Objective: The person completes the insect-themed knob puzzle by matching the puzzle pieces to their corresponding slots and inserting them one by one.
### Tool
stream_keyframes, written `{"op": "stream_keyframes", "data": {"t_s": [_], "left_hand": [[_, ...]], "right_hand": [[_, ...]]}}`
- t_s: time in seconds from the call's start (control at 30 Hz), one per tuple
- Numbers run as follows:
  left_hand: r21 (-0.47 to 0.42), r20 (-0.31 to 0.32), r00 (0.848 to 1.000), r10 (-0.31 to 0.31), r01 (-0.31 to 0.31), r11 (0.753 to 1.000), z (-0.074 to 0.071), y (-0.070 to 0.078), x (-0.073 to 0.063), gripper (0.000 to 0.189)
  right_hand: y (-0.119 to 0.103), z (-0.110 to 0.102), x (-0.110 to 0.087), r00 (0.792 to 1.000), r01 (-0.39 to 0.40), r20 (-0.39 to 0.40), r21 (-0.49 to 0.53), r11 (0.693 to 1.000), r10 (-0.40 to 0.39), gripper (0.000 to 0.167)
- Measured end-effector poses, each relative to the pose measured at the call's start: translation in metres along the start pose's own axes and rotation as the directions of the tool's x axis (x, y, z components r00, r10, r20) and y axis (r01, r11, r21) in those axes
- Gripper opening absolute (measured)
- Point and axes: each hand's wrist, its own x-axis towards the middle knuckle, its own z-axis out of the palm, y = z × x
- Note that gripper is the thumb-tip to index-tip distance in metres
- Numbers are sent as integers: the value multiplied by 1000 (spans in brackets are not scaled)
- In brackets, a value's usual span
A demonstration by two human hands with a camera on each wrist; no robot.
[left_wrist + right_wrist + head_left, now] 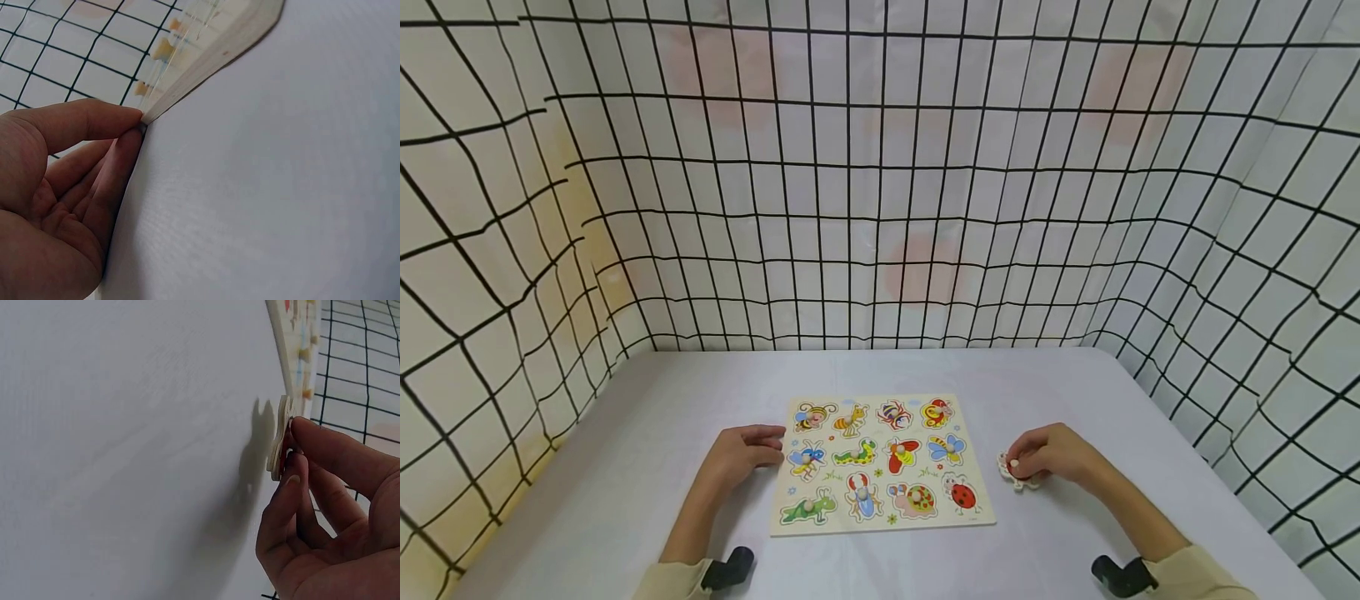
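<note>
A wooden peg puzzle board (880,527) with colourful insect pictures lies on the white table, several of its pieces bearing small round knobs. At its left edge my left hand (741,454) touches with fingertips and thumb. The left wrist view shows these fingertips (132,119) close together right at the board's side. Off the board's right side, my right hand (1056,452) pinches a small wooden puzzle piece (1019,482), pale-edged with some red on its face. In the right wrist view the piece (279,440) stands nearly edge-on between thumb and fingers, its shadow beside it; most of its picture is hidden.
The white tabletop (647,433) runs back to a white wall with a black grid (880,192), which also encloses both sides. Black straps with dark housings (730,568) sit at both wrists, by the beige sleeves (1195,575).
</note>
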Motion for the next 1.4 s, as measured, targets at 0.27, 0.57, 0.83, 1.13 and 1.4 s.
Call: {"op": "stream_keyframes", "data": {"t_s": [0.27, 0.57, 0.83, 1.13, 1.4], "left_hand": [[4, -4, 1000, -4, 5, 1000, 0, 0, -1, 38], [7, -2, 1000, -8, 8, 1000, 0, -1, 0, 38], [5, 3, 1000, -1, 1, 1000, -1, -1, 0, 39], [8, -3, 1000, 1, -1, 1000, 0, 0, -1, 38], [9, -8, 1000, -6, 6, 1000, 1, 0, 0, 37]], "right_hand": [[-15, 8, -1, 999, 8, 35, 9, 1000, -9, 15], [-19, 18, 3, 994, 41, 103, 40, 998, -45, 16], [-29, 26, 2, 985, 77, 149, 50, 996, -84, 14], [-37, 35, 4, 976, 90, 191, 59, 994, -100, 13], [-42, 41, 7, 972, 106, 204, 59, 993, -116, 13]]}}
